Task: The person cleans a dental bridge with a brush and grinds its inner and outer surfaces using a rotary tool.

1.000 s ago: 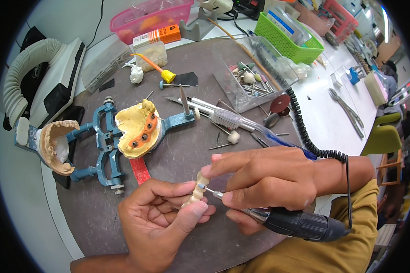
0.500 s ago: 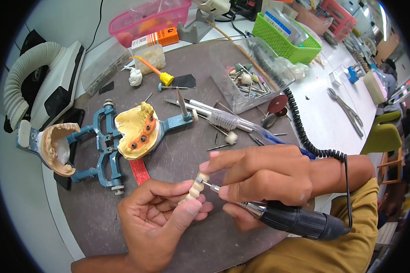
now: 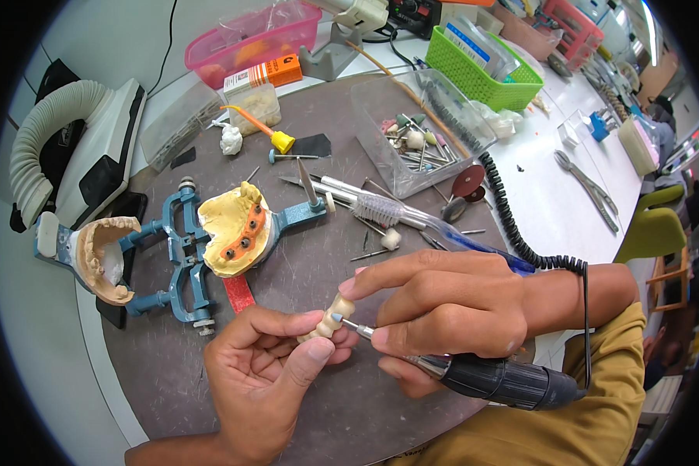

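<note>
Between thumb and fingers, my left hand [image 3: 264,377] pinches a cream-coloured dental bridge [image 3: 328,317] of several joined teeth. My right hand [image 3: 450,311] grips a black and silver rotary handpiece [image 3: 505,380] like a pen. Its small pale-blue grinding tip [image 3: 338,318] meets the side of the bridge, and my right index fingertip rests on the bridge's upper end. Part of the bridge is hidden by my left fingers. Beyond my hands a blue articulator [image 3: 182,256] lies opened out, bearing a yellow dental cast [image 3: 219,217] with orange gum and several dark implant posts, and a beige cast [image 3: 93,256].
A clear box of grinding burs [image 3: 419,147] stands at the back, with a toothbrush [image 3: 380,208] and loose burs before it. The handpiece's coiled black cord [image 3: 512,233] runs along the right. Pliers [image 3: 586,190] lie on the white bench; a suction hose [image 3: 43,132] stands left.
The bridge has turned slightly in my fingers, showing a broader face. The grinding tip has shifted a little down and left along it. Both hands keep their grips.
</note>
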Demonstrator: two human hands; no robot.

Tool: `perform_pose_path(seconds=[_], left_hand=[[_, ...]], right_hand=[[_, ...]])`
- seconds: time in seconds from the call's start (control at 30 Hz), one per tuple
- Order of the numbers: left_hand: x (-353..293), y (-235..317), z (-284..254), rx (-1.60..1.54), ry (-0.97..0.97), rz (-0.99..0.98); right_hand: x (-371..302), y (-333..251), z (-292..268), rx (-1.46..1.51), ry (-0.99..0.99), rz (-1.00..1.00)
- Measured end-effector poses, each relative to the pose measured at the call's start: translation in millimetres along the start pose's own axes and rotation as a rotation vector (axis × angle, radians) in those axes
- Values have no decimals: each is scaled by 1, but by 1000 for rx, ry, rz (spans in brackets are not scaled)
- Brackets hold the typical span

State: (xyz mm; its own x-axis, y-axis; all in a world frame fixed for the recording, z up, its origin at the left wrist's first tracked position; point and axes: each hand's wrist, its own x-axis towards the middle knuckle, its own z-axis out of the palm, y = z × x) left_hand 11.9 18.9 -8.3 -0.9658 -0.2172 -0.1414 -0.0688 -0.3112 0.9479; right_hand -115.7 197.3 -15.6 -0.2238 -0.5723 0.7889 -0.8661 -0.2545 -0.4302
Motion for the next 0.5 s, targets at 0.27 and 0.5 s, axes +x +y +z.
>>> perform_pose_path(seconds=[0.27, 0.5], left_hand=[[-2, 0, 1, 11, 40, -7], [-1, 0, 0, 23, 40, -8]], right_hand=[[1, -1, -6, 44, -53, 41], [-3, 4, 2, 33, -11, -27]])
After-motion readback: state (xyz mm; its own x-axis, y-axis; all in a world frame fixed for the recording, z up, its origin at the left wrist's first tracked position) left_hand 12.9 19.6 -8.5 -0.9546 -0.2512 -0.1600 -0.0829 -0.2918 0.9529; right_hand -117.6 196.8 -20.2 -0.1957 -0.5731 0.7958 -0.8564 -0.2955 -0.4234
